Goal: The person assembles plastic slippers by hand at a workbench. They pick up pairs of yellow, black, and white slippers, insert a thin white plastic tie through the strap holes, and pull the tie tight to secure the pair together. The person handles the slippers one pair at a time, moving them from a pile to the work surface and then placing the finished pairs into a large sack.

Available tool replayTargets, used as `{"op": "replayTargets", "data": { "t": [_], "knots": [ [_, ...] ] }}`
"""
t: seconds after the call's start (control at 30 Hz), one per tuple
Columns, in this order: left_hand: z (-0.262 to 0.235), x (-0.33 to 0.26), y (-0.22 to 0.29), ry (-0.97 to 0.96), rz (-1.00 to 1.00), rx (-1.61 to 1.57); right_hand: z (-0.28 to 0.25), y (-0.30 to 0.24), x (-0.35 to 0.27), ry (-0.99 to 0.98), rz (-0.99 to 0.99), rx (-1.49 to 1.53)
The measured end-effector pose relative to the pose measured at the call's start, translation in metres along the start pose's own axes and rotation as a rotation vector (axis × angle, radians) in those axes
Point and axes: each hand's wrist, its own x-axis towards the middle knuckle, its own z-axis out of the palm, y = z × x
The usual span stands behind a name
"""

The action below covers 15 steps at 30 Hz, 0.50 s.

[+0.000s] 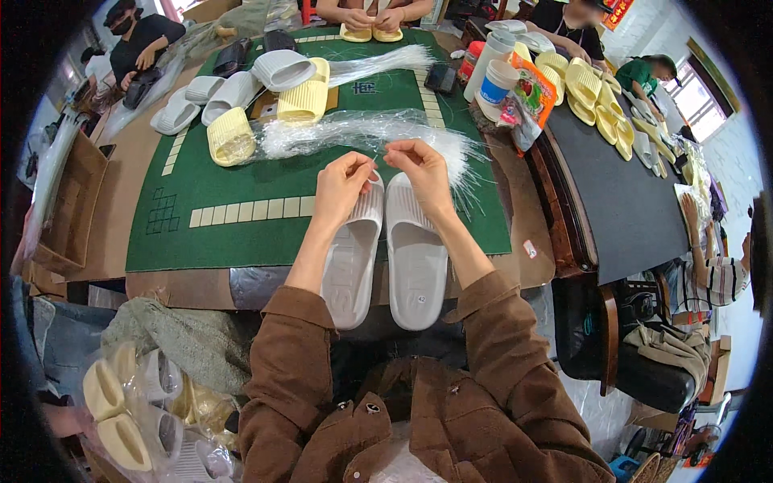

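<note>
A pair of light grey slide sandals lies side by side in front of me, the left sandal (348,274) and the right sandal (415,266) with toes pointing away. Over the left sandal's toe, my left hand (345,187) is closed in a pinch. My right hand (424,173) pinches close beside it, above the right sandal's strap. Anything between the fingertips is too thin to make out. Just beyond the hands, a bundle of thin clear plastic strands (346,135) lies partly in clear film, its loose ends fanning out to the right.
A green mat (266,185) covers the table. Grey slides (233,95) and yellow slides (304,101) sit at its far left. A white tub (497,84) and an orange packet (531,101) stand right. More yellow slides (592,84) line a dark side table. Bagged slides (121,419) lie lower left. People sit around.
</note>
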Motion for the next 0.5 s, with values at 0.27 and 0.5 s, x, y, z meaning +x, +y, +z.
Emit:
{"op": "replayTargets", "data": {
  "t": [0.27, 0.5],
  "knots": [
    [0.0022, -0.004, -0.0015, 0.029, 0.07, 0.018, 0.0008, 0.0019, -0.0009, -0.056, 0.028, -0.09],
    [0.0021, -0.0052, -0.0059, 0.049, 0.135, 0.073, -0.0014, 0.0046, -0.0026, -0.149, 0.069, -0.068]
  ]
}}
